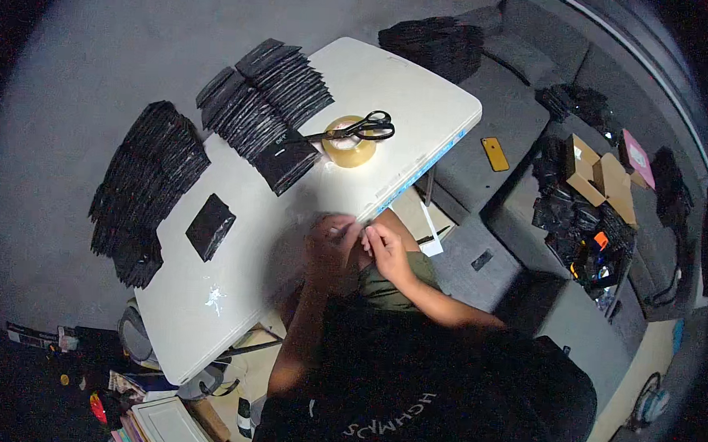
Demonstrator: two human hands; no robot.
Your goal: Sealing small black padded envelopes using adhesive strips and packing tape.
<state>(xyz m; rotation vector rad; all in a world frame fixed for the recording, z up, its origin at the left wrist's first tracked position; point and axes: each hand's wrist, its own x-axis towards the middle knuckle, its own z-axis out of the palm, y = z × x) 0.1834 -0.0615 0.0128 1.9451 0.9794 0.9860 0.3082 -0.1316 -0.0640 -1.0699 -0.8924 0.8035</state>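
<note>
My left hand [328,239] is in shadow at the near edge of the white folding table [422,93], its fingers bent. Close beside it, my right hand [387,250] has curled fingers with thumb and fingertips together. Both hands are above my lap, and whether anything small is between the fingers is too unclear to tell. Beyond them on the table lies a roll of clear packing tape [352,156]. Black-handled scissors [367,127] rest across the roll, their blades reaching over a black plastic packet [282,164].
Rows of stacked black packets [149,170] line the table's far left side, near a single packet [210,226]. Right of the table, a grey sofa [501,97] bears a yellow phone [495,154], an open cardboard box [587,172] and more black packets [432,46].
</note>
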